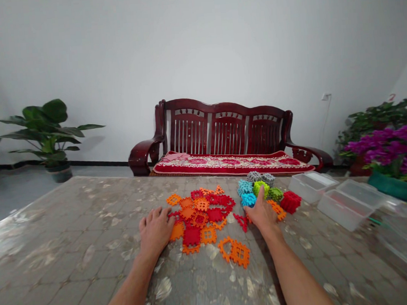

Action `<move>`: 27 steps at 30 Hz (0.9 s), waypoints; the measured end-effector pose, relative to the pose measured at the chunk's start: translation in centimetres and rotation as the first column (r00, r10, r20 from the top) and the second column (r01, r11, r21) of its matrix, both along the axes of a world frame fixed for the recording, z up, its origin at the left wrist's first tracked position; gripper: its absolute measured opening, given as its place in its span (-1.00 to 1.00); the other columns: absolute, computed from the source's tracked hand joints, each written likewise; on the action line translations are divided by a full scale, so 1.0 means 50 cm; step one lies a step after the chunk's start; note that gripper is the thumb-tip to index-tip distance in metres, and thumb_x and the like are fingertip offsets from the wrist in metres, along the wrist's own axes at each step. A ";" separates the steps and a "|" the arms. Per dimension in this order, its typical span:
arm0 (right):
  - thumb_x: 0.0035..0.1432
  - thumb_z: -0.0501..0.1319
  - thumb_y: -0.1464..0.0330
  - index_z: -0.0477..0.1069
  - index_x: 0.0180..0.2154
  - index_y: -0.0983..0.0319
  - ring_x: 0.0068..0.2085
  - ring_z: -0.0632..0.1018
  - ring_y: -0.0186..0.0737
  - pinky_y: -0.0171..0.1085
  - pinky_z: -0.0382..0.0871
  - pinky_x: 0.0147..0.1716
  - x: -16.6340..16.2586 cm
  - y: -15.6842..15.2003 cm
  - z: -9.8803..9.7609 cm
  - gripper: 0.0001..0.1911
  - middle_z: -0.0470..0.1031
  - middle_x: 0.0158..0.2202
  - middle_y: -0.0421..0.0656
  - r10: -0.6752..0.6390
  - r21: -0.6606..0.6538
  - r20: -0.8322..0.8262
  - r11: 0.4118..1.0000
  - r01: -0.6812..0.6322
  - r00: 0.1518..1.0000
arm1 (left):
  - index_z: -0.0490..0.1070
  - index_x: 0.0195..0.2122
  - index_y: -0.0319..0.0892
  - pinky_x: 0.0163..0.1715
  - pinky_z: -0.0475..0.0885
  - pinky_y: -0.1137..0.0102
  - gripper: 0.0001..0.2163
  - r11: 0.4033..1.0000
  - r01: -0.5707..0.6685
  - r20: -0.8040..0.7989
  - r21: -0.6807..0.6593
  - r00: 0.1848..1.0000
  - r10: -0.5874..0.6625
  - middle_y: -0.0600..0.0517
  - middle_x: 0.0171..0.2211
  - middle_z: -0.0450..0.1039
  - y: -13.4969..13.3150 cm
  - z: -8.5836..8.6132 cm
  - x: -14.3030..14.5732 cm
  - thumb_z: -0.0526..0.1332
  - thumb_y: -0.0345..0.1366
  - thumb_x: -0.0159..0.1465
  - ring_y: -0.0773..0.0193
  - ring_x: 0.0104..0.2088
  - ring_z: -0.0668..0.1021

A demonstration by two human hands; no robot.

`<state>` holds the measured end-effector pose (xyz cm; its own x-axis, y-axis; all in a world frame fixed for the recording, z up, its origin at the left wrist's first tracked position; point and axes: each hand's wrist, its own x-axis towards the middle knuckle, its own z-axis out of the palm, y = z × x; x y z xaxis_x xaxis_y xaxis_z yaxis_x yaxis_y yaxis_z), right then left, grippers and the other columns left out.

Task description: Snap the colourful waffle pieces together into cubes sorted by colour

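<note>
My left hand (155, 230) lies flat on the table, fingers spread, touching the left edge of a pile of flat orange and red interlocking tiles (199, 214). My right hand (262, 212) rests to the right of that pile, its fingers reaching up to a cluster of built cubes: blue (248, 199), light green (260, 186), grey (261, 176) and a red one (291, 201). It seems to press on orange tiles (277, 209) and holds nothing that I can make out. A separate pair of orange tiles (236, 251) lies nearer to me.
Clear plastic boxes (350, 202) and lids stand at the right of the patterned table (73, 247). Behind are a dark wooden bench (223, 137) with a red cushion, a potted plant (49, 136) at left and purple flowers (393, 149) at right.
</note>
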<state>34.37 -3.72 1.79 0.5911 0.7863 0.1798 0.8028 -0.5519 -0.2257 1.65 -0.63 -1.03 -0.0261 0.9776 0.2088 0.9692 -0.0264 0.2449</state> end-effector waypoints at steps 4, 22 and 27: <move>0.21 0.18 0.19 -0.42 0.41 0.32 -0.02 0.57 0.07 -0.06 0.42 -0.12 -0.004 0.006 0.004 0.00 0.53 -0.01 0.15 -0.018 -0.027 -0.020 0.999 0.017 1.000 | 0.42 0.14 -0.03 0.25 0.08 0.05 -0.60 1.000 0.001 0.001 0.000 1.000 -0.001 -0.09 0.25 0.34 -0.001 0.001 0.001 -0.01 -0.19 0.35 0.06 0.28 0.31; 0.21 0.13 0.30 -0.35 0.40 0.38 -0.04 0.58 0.08 -0.10 0.42 -0.14 -0.002 0.024 0.004 -0.09 0.56 -0.09 0.12 0.038 -0.030 0.027 0.999 -0.037 0.999 | 0.40 0.15 -0.02 0.25 0.08 0.08 -0.61 1.000 -0.008 0.007 -0.003 1.000 0.008 -0.09 0.27 0.31 0.003 -0.003 0.000 -0.01 -0.16 0.36 0.07 0.27 0.32; 0.21 0.14 0.28 -0.35 0.40 0.33 -0.03 0.58 0.07 -0.09 0.41 -0.14 0.001 0.029 0.005 -0.09 0.55 -0.08 0.13 0.037 -0.031 0.023 0.999 -0.036 0.999 | 0.41 0.14 -0.02 0.26 0.06 0.08 -0.61 1.000 -0.008 0.014 -0.006 1.000 0.008 -0.09 0.27 0.30 0.003 -0.005 -0.001 -0.01 -0.16 0.36 0.06 0.28 0.30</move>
<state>34.41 -2.26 2.04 0.5579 0.8125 0.1692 0.8273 -0.5285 -0.1902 1.62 -0.46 -1.30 -0.0370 0.9785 0.2028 0.9659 -0.0170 0.2582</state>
